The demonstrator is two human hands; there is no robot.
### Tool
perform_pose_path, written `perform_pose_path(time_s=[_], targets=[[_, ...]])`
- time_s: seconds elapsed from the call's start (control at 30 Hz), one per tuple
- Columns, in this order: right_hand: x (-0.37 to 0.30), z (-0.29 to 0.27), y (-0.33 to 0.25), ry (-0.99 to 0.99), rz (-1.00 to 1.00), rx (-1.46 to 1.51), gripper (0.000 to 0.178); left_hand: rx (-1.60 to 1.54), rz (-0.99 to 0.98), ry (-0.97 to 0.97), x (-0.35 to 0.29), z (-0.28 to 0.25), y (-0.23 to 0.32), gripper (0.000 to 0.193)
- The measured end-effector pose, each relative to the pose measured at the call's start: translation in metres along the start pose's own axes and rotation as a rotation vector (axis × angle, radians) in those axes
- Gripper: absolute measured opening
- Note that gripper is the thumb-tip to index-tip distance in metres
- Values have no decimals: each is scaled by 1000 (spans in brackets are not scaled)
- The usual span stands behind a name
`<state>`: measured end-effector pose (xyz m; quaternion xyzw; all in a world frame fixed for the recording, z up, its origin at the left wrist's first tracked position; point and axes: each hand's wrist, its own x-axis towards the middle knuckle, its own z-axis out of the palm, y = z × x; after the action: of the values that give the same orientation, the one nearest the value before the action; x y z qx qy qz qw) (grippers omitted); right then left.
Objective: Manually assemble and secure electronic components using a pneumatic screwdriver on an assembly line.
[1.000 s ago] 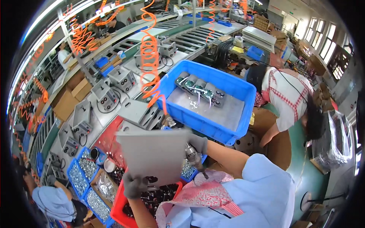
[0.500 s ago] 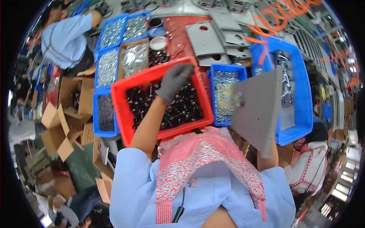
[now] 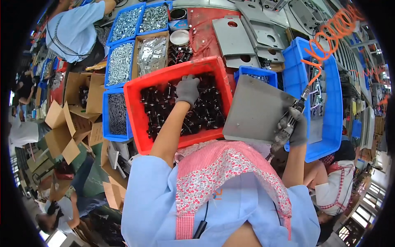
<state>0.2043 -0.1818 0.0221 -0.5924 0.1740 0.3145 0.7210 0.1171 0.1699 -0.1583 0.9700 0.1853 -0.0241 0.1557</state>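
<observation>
My left hand [image 3: 188, 90], in a grey glove, reaches into the red bin [image 3: 132, 108] over a pile of small black parts [image 3: 207, 119]. Its fingers curl down among the parts, and the fingertips are hidden. A gloved right hand [image 3: 295, 126], mine, is closed around a metal air screwdriver [image 3: 288, 128] fed by an orange coiled hose [image 3: 330, 34]. The tool slants, its lower tip toward my apron. Beside and partly under it lies a flat grey metal plate [image 3: 256, 110], resting between the red bin and a large blue bin [image 3: 335, 136]; it partly covers a small blue bin [image 3: 271, 77].
Blue bins of bolts [image 3: 120, 61], nuts [image 3: 153, 19] and dark grey pins [image 3: 117, 113] stand left of the red bin. Grey panels [image 3: 232, 37] lie stacked at the far side. Cardboard boxes [image 3: 61, 136] sit at left. Other people work at upper left [image 3: 74, 35] and at right [image 3: 335, 181].
My left hand has moved from the red bin's far edge down into the black parts. The grey plate has tipped from steep to nearly flat, and my right hand with the screwdriver now shows.
</observation>
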Motion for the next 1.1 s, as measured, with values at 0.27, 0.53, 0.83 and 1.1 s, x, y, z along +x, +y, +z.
perform_pose_path(time_s=[0.27, 0.53, 0.83, 1.1], targets=[[-1, 2, 8, 41, -18, 7, 17, 228, 103, -173, 32, 6, -8, 28], [-1, 6, 16, 58, 45, 25, 19, -1206, -199, -122, -28, -52, 28, 29], [25, 28, 28, -159, 31, -46, 23, -2080, -586, -518, -78, -51, 79, 66], [25, 23, 41, -124, -30, -24, 19, -2041, -364, -577, -114, -94, 104, 65]])
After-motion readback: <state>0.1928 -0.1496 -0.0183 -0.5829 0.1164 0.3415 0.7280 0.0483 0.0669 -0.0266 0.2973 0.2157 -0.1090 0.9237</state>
